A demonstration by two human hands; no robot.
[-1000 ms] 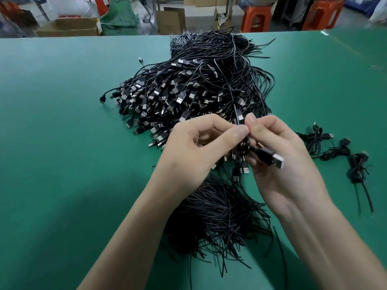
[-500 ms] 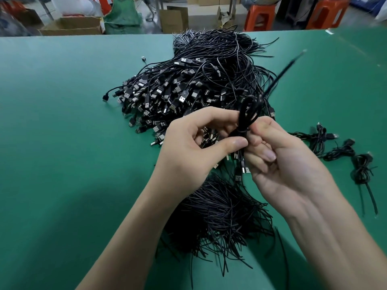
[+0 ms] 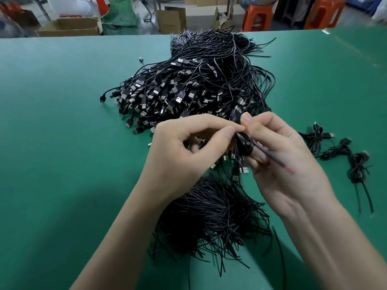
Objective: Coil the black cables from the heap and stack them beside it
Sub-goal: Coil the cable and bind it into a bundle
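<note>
The loose tail of the cable (image 3: pixel 272 159), up in the air a moment ago, now wraps the little coil (image 3: pixel 245 146) that the left hand (image 3: pixel 184 147) and right hand (image 3: pixel 278 155) pinch in closed fingers (image 3: pixel 222 132) just above the heap (image 3: pixel 199 91), nearly ready for the stack (image 3: pixel 335 151)

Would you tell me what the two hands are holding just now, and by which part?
A black cable, wound small: the right hand holds the coil itself, the left hand pinches its top.
</note>
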